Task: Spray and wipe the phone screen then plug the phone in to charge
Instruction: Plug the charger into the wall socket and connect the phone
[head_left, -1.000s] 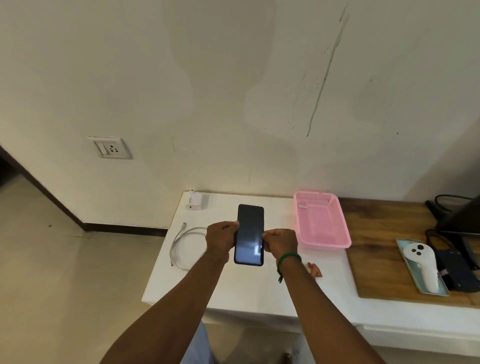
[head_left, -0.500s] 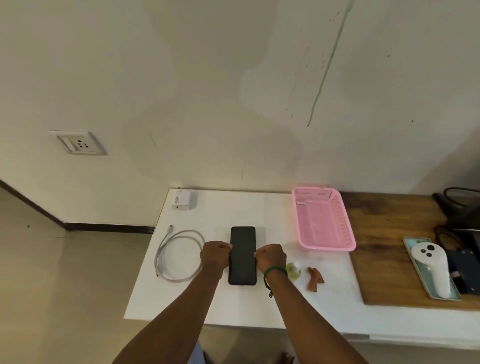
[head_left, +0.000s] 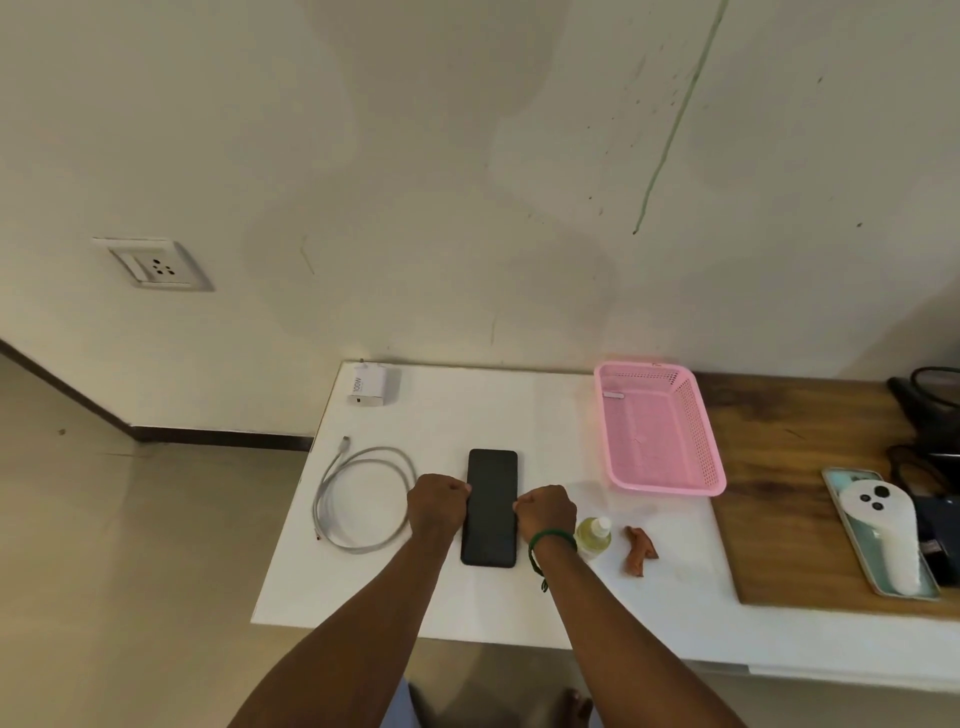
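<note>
A black phone (head_left: 491, 499) lies flat, screen up, on the white table (head_left: 467, 597). My left hand (head_left: 436, 506) grips its left edge and my right hand (head_left: 548, 512) grips its right edge, fingers curled. A small spray bottle (head_left: 595, 535) of yellowish liquid stands just right of my right wrist. A crumpled brown cloth (head_left: 640, 550) lies beside it. A coiled white cable (head_left: 363, 499) lies left of the phone. A white charger brick (head_left: 368, 385) sits at the table's back left corner. A wall socket (head_left: 156, 265) is up on the left.
A pink plastic basket (head_left: 701, 452) sits at the back right of the white table. Further right, a wooden board (head_left: 779, 467) carries a white controller (head_left: 878, 530) on a tray, with dark cables behind.
Both hands have lowered the phone from an upright, raised pose down flat onto the table. The spray bottle came into view beside my right wrist.
</note>
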